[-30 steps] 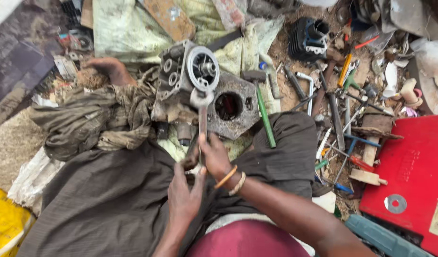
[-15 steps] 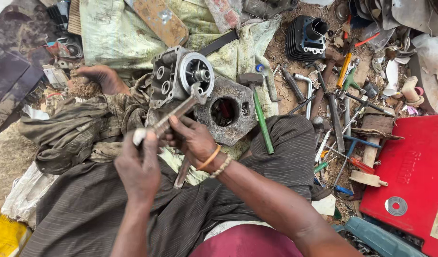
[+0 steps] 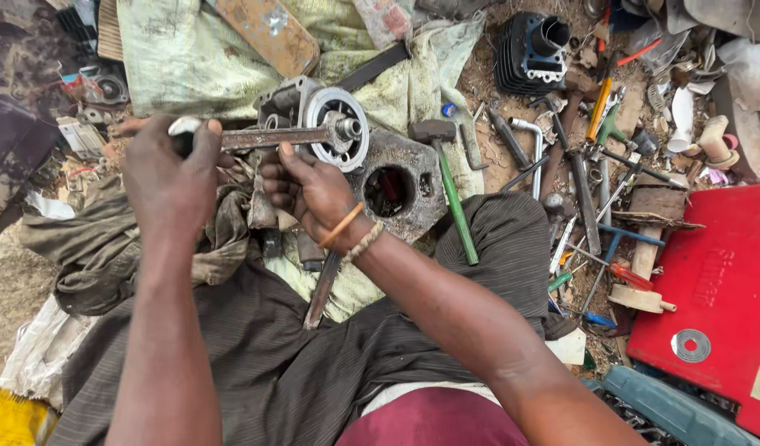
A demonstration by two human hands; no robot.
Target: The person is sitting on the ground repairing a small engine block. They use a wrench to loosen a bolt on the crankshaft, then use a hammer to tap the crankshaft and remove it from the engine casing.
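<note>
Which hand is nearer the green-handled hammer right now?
Right. The right hand sits just left of the hammer, across the round engine part; the left hand grips the wrench's far end, farther left.

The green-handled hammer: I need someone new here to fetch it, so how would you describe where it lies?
Start at the round engine part that both hands work on with a long wrench. Just right of it lies the hammer, head up, handle running down onto the dark cloth. Its straight green handle sets it apart from the grey spanners nearby.
</note>
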